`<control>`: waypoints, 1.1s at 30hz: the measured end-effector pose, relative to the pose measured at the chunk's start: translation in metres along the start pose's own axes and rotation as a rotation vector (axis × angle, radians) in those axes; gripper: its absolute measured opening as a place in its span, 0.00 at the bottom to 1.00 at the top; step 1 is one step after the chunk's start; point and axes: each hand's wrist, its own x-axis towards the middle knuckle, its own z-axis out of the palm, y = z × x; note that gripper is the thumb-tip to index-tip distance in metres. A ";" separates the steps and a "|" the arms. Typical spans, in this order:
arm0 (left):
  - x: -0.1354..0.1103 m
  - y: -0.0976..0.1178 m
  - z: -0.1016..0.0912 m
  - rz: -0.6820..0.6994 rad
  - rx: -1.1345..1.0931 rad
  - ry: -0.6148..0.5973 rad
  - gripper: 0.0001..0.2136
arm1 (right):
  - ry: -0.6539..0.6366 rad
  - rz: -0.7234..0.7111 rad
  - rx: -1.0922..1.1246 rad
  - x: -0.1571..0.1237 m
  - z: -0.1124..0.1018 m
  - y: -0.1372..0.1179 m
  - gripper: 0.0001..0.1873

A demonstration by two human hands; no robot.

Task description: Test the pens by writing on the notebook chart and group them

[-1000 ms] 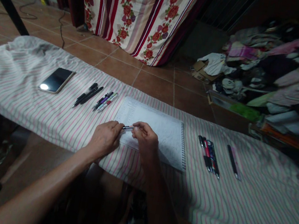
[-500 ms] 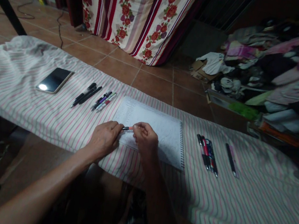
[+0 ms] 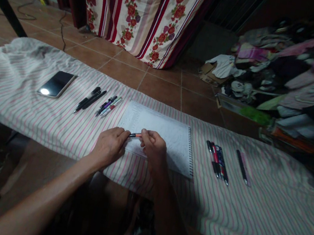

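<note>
A person's two hands meet over a spiral notebook (image 3: 172, 136) on a table draped in striped cloth (image 3: 39, 118), sharing a single pen (image 3: 136, 135) held level just above the near left part of the page. The left hand (image 3: 109, 145) is curled nearly closed, thumb and forefinger pinching the pen's dark end; the right hand (image 3: 153, 149), equally gathered in, pinches the reddish end, the remaining fingers folded under. Only a short stretch of the barrel shows between the two sets of fingertips. The pen looks light, thin and rigid, with a smooth plastic barrel that is likely to slip or roll if gripped loosely, so a fingertip pinch on the barrel, close to either end as here, appears the surest hold, and little force should be needed. Whether it has a cap or a clicker cannot be told in the dim light. To the left of the notebook lie a few coloured pens (image 3: 109, 105), then a pair of black pens (image 3: 90, 99) and, farther along, a phone (image 3: 56, 84) with a bright reflection on its screen. To the right lies a cluster of pens (image 3: 217, 161), with a lone dark pen (image 3: 242, 166) near it. Behind the table hang a floral curtain (image 3: 145, 7) and, at right, a heap of clothes (image 3: 287, 75) on the tiled floor
</note>
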 end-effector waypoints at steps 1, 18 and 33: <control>0.000 0.000 0.000 0.010 0.003 0.002 0.11 | -0.006 -0.023 0.010 0.001 -0.001 0.001 0.16; 0.000 0.000 0.000 -0.009 0.007 0.009 0.11 | 0.014 -0.012 -0.021 0.000 -0.003 -0.001 0.18; 0.002 -0.002 0.000 -0.041 0.015 0.004 0.11 | -0.032 -0.177 0.057 0.004 -0.006 0.006 0.14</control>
